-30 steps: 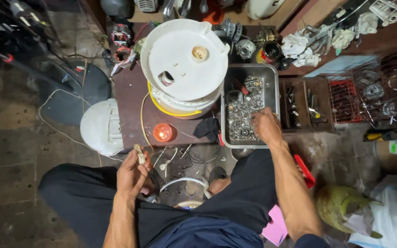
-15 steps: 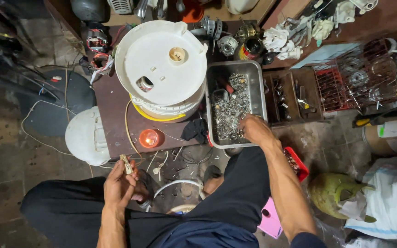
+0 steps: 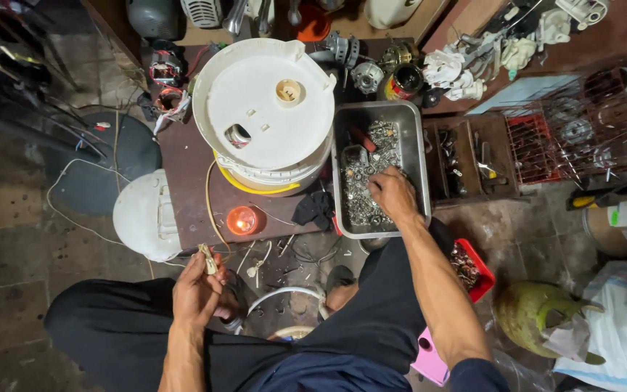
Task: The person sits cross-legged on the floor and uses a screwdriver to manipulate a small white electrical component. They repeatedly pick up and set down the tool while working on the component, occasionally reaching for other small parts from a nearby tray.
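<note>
The right hand (image 3: 393,194) reached into one metal tray (image 3: 416,163) of loose screws (image 3: 361,190), fingers curled among them; grip could not be told. The tray lay ahead, long axis running away from the person, beside one upturned white appliance (image 3: 263,109). The left hand (image 3: 196,290), nearer the lap, pinched one small plug-like part (image 3: 207,258).

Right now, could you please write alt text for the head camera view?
Seen from above, a seated person's right hand digs in a metal tray of screws while the left hand holds a small wired part. A round white appliance base stands on the low table.
</note>
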